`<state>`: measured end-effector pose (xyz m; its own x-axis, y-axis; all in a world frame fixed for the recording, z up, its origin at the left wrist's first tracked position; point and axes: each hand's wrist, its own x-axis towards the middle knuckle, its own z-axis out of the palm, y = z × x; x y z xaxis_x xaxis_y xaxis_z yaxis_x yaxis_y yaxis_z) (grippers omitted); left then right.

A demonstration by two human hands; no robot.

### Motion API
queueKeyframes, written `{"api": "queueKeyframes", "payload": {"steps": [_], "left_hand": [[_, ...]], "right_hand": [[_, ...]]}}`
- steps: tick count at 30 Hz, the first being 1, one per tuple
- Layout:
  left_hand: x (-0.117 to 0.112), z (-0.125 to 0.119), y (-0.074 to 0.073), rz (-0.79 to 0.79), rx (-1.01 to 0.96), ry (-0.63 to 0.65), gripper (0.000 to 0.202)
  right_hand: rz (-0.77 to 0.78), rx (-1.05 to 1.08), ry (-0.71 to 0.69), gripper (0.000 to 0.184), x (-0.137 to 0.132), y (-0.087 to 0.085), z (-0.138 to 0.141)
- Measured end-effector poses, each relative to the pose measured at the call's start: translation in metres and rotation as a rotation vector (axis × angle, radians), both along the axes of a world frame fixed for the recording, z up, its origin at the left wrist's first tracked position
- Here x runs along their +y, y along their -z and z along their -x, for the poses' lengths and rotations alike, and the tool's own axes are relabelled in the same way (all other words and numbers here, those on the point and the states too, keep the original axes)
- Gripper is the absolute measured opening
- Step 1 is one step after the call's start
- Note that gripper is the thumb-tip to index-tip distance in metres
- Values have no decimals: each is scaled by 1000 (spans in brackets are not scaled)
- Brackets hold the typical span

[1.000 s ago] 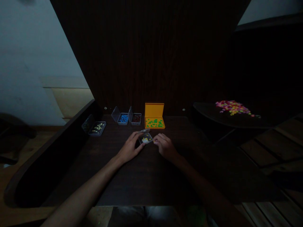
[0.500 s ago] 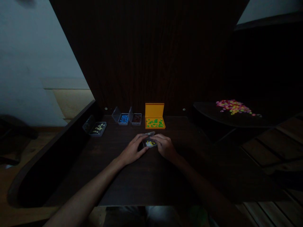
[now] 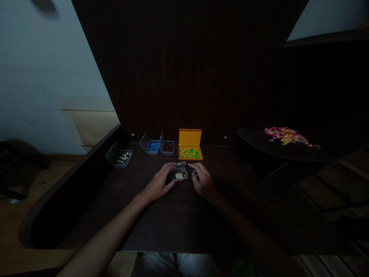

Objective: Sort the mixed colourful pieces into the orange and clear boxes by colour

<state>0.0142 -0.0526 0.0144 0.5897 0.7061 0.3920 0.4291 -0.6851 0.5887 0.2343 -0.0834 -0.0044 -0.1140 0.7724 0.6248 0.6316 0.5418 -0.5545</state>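
Observation:
A small clear plastic box with yellow bits inside sits on the dark wooden table, its lid nearly down. My left hand curls around the box's left side, fingers touching it. On the box's right side my right hand rests with its fingers bent against it. Behind the box stands an open orange box with green bits in it.
At the back left lie an open clear box of blue bits, one of dark red bits, and one of pale bits. A heap of mixed coloured bits lies on a dark round surface at right. A raised rail borders the table's left.
The lid of the small clear box has come down between my hands. Both hands stayed at the box, and my view shifted slightly.

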Motion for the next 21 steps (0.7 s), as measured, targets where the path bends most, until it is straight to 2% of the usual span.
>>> {"api": "queueKeyframes", "payload": {"steps": [10, 21], "left_hand": [[10, 11, -3, -40, 47, -68, 16], [23, 29, -4, -64, 109, -171, 14]], "right_hand": [[69, -58, -17, 46, -3, 5, -2], [93, -76, -32, 44, -2, 8, -6]]}}
